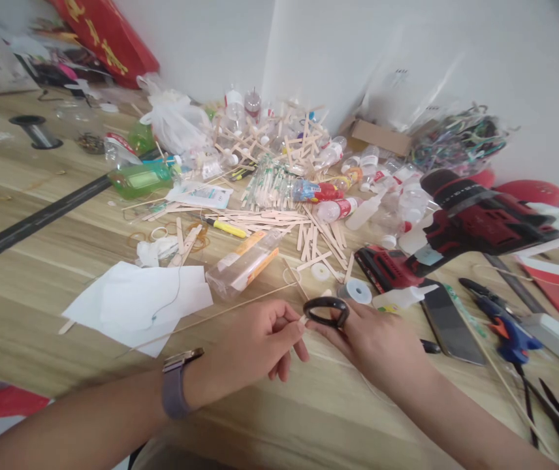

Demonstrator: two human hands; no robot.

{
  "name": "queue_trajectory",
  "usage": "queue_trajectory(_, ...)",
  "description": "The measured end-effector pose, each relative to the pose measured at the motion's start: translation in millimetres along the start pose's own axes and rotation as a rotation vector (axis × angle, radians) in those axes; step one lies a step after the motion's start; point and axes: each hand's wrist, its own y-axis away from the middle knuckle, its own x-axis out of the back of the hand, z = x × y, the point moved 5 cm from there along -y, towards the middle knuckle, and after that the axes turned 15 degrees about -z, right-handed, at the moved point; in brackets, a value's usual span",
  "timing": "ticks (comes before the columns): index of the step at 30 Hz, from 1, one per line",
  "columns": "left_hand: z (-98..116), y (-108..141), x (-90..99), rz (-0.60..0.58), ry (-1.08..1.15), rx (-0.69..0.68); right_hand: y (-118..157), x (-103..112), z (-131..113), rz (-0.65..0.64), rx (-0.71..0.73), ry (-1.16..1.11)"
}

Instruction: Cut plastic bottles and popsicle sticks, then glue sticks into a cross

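My left hand (264, 343), with a watch (176, 382) on its wrist, is closed, thumb and forefinger pinching the small pale end of something too small to name. Close against it on the right, my right hand (370, 333) is closed around black-handled scissors (326, 312); one handle loop sticks up above its fingers and the blades are hidden. A thin stick (225, 310) slants behind both hands. Beyond them a clear bottle with an orange label (245, 264) lies on its side.
White paper sheets (137, 300) lie at the left. Wooden sticks (264, 219) and plastic bottles are heaped at the back. On the right are a red and black drill (490, 222), a phone (450, 323), a blue glue gun (507, 329) and a spool (356, 292).
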Motion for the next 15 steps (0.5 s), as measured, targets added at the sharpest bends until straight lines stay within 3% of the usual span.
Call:
queue_trajectory(8,4.0,3.0,2.0,-0.018,-0.042,0.045,-7.9,14.3,-5.9,0.0,0.149,0.158)
queue_trajectory(15,3.6,0.5,3.1,-0.052,-0.072,-0.017,-7.4,-5.6,7.3,-0.171,0.111,-0.049)
